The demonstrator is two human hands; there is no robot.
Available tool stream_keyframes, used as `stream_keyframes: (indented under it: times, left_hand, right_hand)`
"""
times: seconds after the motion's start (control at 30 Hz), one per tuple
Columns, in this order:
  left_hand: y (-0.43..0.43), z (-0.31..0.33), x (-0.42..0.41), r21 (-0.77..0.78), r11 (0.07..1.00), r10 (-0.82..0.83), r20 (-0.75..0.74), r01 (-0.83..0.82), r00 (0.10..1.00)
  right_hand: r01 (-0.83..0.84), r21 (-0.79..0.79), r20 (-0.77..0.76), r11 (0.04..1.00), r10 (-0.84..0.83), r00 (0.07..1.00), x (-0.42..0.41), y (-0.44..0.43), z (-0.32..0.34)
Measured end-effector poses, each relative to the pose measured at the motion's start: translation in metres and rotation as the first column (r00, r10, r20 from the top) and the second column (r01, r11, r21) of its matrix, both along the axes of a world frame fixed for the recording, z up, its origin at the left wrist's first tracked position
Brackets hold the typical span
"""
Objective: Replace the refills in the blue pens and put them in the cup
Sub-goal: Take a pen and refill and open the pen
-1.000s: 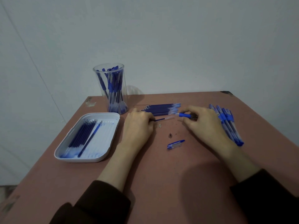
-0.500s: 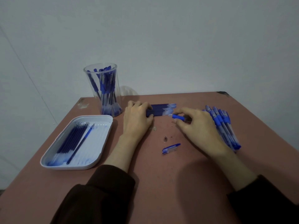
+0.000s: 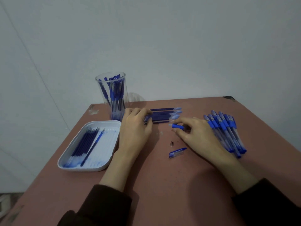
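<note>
A row of dark blue refills (image 3: 164, 115) lies at the back middle of the table. My left hand (image 3: 135, 128) covers their left ends, fingers curled over them and thumb against the nearest one. My right hand (image 3: 197, 134) pinches an open pen barrel with a blue grip (image 3: 177, 126), just in front of the refills' right ends. A small metal tip (image 3: 171, 143) and a blue pen cap (image 3: 177, 152) lie loose between my hands. A pile of blue pens (image 3: 226, 132) lies right of my right hand. The clear cup (image 3: 112, 95), holding several pens, stands at the back left.
A white tray (image 3: 105, 162) with several dark refills sits at the left front, close to my left forearm. The reddish table (image 3: 162, 185) ends at a wall behind the cup; its left and right edges are in view.
My left hand, which held a refill drawn out of the barrel, has moved back onto the row of refills. My right hand has kept hold of the barrel.
</note>
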State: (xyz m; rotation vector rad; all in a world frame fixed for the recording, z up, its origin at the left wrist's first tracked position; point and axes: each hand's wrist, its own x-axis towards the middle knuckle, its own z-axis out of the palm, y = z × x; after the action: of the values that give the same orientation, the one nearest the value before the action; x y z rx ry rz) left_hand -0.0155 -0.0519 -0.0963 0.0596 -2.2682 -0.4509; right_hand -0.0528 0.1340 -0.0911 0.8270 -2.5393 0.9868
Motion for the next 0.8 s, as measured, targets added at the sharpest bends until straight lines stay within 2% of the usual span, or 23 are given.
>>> stream_keyframes:
  times: [0.13, 0.23, 0.3, 0.4, 0.57, 0.7, 0.77, 0.8]
  left_hand:
    - [-0.026, 0.017, 0.044, 0.014, 0.993, 0.121, -0.021, -0.121, 0.992]
    - [-0.061, 0.020, 0.071, -0.012, 0.954, 0.297, 0.168, -0.299, 0.940]
    - [-0.079, 0.019, 0.084, -0.028, 0.912, 0.394, 0.332, -0.409, 0.857]
    - [-0.091, 0.015, 0.095, -0.096, 0.900, 0.418, 0.470, -0.426, 0.777]
    - [-0.093, 0.016, 0.092, -0.114, 0.908, 0.406, 0.477, -0.403, 0.779]
    - [-0.089, 0.020, 0.084, -0.128, 0.893, 0.433, 0.505, -0.431, 0.747]
    - [-0.084, 0.025, 0.082, -0.055, 0.890, 0.422, 0.474, -0.452, 0.773]
    - [-0.082, 0.028, 0.081, 0.032, 0.893, 0.391, 0.435, -0.448, 0.811]
  right_hand:
    - [-0.013, -0.004, 0.007, 1.000, 0.013, 1.000, 0.001, 0.000, 0.001]
    - [-0.021, 0.014, 0.003, 1.000, 0.021, 1.000, 0.003, 0.000, 0.001]
    - [-0.027, 0.022, 0.017, 0.999, 0.026, 1.000, 0.005, 0.000, 0.001]
    - [-0.031, 0.033, 0.028, 0.999, 0.030, 0.999, 0.005, -0.002, 0.000]
    - [-0.034, 0.029, 0.036, 0.999, 0.033, 0.999, 0.005, -0.003, 0.001]
    - [-0.028, 0.022, 0.021, 0.999, 0.028, 0.999, 0.005, -0.003, 0.001]
    - [-0.028, 0.019, 0.022, 0.999, 0.027, 0.999, 0.005, -0.003, 0.001]
    - [-0.030, 0.018, 0.022, 0.999, 0.029, 0.999, 0.005, -0.003, 0.001]
